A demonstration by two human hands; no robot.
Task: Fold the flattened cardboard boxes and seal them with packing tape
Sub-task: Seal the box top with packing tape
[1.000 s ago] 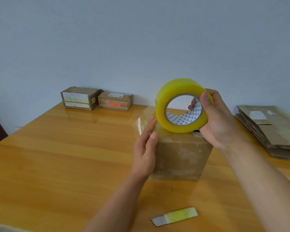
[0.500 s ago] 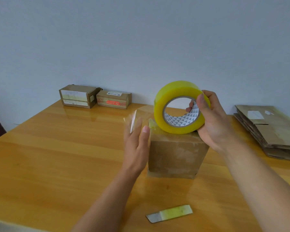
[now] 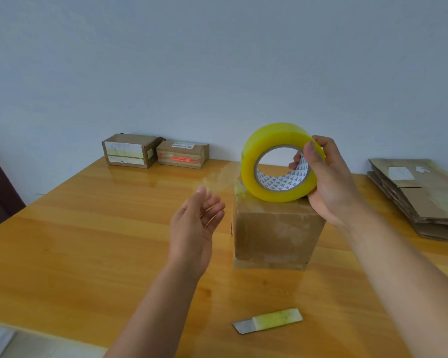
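The right hand point(image 3: 329, 182) grips the tape roll point(image 3: 277, 161) standing on the folded box point(image 3: 277, 233) mid-table, while the left hand point(image 3: 194, 223) pinches the clear strip point(image 3: 220, 177) drawn out sideways. That box looks partly taped. Two sealed boxes point(image 3: 155, 152) stand at the wall, and a stack of flats point(image 3: 424, 192) waits on the right.

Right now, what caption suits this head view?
Right hand grips a yellow tape roll atop a cardboard box; left hand pulls clear tape.
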